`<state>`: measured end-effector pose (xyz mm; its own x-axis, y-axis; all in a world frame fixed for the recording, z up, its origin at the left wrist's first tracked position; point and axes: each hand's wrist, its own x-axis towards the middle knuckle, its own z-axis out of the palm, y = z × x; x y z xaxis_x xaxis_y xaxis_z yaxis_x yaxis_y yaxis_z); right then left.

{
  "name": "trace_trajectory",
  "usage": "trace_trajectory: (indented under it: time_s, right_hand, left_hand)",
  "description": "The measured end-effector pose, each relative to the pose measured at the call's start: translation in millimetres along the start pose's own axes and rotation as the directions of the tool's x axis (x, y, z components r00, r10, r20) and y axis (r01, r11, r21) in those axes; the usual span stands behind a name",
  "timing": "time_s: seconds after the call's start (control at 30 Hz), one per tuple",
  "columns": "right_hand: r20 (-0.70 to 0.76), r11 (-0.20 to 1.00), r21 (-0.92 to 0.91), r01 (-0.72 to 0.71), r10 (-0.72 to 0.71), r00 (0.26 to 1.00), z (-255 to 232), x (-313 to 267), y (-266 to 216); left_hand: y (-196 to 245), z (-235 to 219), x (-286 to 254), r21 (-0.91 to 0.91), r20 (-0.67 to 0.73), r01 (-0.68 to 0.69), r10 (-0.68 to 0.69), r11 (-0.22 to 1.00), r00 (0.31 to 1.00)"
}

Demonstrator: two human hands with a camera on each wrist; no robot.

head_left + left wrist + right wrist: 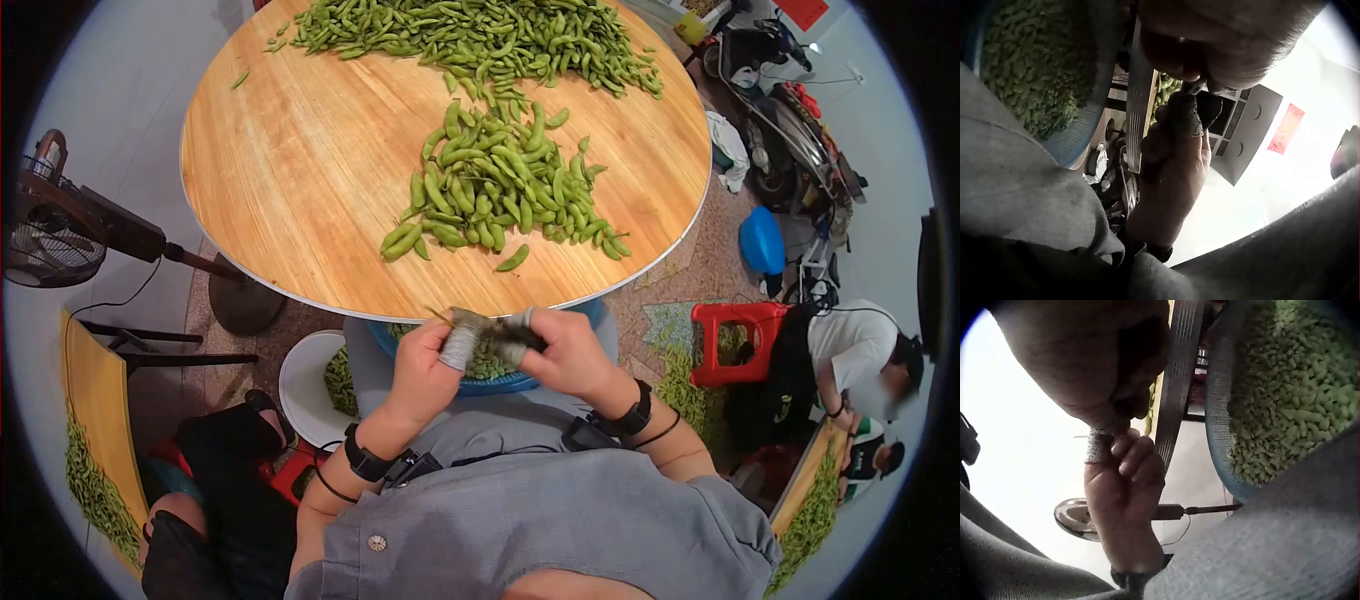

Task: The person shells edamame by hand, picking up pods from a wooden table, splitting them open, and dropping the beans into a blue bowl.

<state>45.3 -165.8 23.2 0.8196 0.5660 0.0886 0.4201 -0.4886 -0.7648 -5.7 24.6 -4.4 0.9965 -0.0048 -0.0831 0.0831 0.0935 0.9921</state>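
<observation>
Both hands meet thumb to thumb just off the near table edge in the head view. My left hand (420,365) has a grey wrap (462,340) around its thumb and curled fingers; it pinches a thin brownish-green piece (438,314), mostly hidden. Fingers are also curled on my right hand (570,355), whose thumb wears a darkly stained wrap (512,352); I cannot tell what it holds. Below the hands, a blue basket (1075,147) of shelled green beans (1297,394) rests at the lap. A small heap of green soybean pods (500,180) lies ahead on the table.
A larger pod pile (480,35) covers the far side of the round wooden table (290,170). A white bucket (300,385) with pods stands left of the lap, a fan (110,220) beyond it. At right are a red stool (715,345) and a seated person (850,345).
</observation>
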Motion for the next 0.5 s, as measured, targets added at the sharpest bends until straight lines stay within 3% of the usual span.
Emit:
trace_trajectory:
  time_s: [0.07,0.13,0.2,0.3,0.37,0.4,0.47,0.5]
  right_hand:
    - [-0.029,0.996,0.069,-0.057,0.059,0.998,-1,8,6]
    - [-0.3,0.971,-0.233,0.053,-0.123,0.946,-4,25,15]
    - [-0.3,0.95,-0.308,0.054,-0.151,0.942,-5,41,24]
    - [-0.256,0.906,-0.423,0.028,-0.149,0.955,-6,45,27]
    - [-0.22,0.887,-0.461,-0.002,-0.112,0.969,-8,43,30]
    - [-0.207,0.905,-0.425,-0.007,-0.09,0.974,-9,41,31]
    - [-0.187,0.924,-0.383,-0.013,-0.064,0.98,-10,38,33]
    - [-0.167,0.982,-0.19,-0.019,-0.013,0.986,-10,35,31]
  left_hand:
    - [-7,-6,-5,-0.089,-0.046,0.067,-0.071,0.994,0.996]
    - [-16,-15,-11,-0.135,-0.155,0.024,-0.044,0.991,0.987]
    - [-12,-16,-17,-0.093,-0.177,-0.025,0.008,0.995,0.984]
    - [-7,-21,-30,-0.217,-0.225,-0.042,-0.008,0.975,0.974]
    - [-9,-42,-48,-0.219,-0.275,0.078,-0.138,0.973,0.951]
    - [-11,-53,-56,-0.219,-0.278,0.079,-0.14,0.973,0.95]
    - [-18,-76,-75,0.268,-0.49,0.218,-0.062,0.938,0.87]
    - [-25,-91,-87,0.27,-0.49,0.227,-0.069,0.936,0.869]
